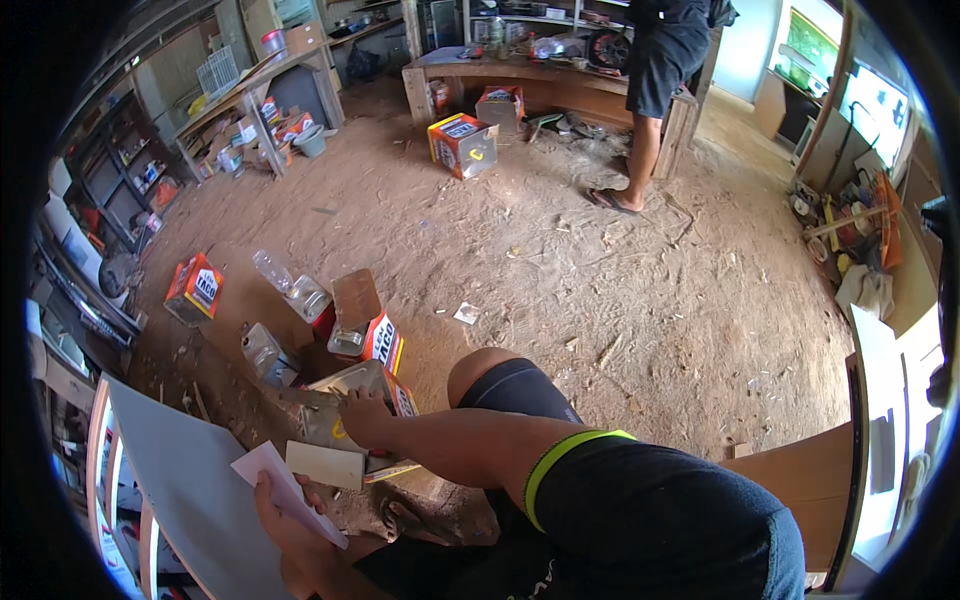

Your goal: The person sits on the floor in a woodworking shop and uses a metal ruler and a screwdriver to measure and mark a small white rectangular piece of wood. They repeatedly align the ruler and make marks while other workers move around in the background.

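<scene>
My left hand (290, 515), at the lower left, grips a pale pink flat sheet (285, 490) between thumb and fingers. It is held upright beside a large grey panel (195, 465). My right hand (366, 418) reaches across to a square metal tin (322, 425) lying on the ground. Its fingers look apart over the tin's upper edge; whether they touch something small there is hard to make out. A cream flat block (325, 465) lies just below the tin. Behind it stands an orange and white tin (383, 342) with a brown cardboard flap (357, 297).
Clear plastic bottles (308, 298) and another orange tin (194, 288) stand on the dirt floor to the left. Farther off are more tins (463, 145) and a wooden workbench (560, 72). Another person (650, 100) stands at that bench. White panels (885, 410) lean at the right.
</scene>
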### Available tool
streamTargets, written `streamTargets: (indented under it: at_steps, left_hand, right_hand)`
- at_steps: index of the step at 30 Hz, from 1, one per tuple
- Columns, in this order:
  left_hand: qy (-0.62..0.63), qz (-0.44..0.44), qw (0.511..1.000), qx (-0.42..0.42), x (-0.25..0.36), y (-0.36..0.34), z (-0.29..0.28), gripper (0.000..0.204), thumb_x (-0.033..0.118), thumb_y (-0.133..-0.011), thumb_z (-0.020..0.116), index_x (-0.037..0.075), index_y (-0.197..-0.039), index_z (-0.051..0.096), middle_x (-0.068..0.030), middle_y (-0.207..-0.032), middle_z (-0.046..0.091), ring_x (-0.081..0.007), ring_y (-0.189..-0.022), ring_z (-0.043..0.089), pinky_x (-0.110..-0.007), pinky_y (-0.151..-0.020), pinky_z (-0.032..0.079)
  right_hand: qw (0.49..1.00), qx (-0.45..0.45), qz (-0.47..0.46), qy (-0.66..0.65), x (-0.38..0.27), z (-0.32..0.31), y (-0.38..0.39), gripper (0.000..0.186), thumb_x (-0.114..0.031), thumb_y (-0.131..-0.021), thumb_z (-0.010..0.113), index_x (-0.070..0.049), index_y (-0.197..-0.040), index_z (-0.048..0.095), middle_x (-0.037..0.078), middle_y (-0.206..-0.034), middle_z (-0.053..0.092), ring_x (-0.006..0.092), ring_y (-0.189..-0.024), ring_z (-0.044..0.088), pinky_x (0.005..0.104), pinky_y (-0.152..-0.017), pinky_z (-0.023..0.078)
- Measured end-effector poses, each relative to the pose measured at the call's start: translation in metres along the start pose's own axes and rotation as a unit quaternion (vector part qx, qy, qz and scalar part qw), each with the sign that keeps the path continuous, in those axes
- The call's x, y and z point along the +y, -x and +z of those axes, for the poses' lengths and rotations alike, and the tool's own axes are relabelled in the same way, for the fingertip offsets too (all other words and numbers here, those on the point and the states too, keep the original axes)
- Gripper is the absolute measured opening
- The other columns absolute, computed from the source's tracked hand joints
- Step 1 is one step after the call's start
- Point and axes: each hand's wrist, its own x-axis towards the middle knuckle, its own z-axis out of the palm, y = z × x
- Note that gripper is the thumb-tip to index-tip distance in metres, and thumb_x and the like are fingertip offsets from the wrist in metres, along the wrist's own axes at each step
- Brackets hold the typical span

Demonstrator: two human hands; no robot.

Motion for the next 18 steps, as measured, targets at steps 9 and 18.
streamTargets:
  at_steps: [9,18]
  left_hand:
    - [-0.012,-0.013,0.998,-0.057,-0.014,-0.011,0.030,0.041,0.046,-0.097,0.053,0.005,-0.097,0.058,-0.0086,-0.073,0.060,-0.0157,-0.052,0.054,-0.028,-0.042,0.040]
    - [-0.059,-0.199,0.967,-0.145,-0.078,-0.031,0.071,0.044,0.044,-0.102,0.047,0.004,-0.116,0.060,-0.0099,-0.097,0.065,-0.0192,-0.077,0.063,-0.030,-0.060,0.052]
  right_hand:
    - [0.990,-0.078,0.025,-0.112,0.045,-0.105,0.041,0.070,-0.035,-0.084,0.071,-0.002,-0.141,0.047,0.028,-0.134,0.047,0.0495,-0.127,0.047,0.0593,-0.100,0.044]
    - [0.961,-0.103,0.050,-0.251,0.103,-0.177,0.084,0.069,-0.040,-0.091,0.067,-0.004,-0.145,0.044,0.029,-0.127,0.048,0.0466,-0.118,0.054,0.0474,-0.101,0.047]
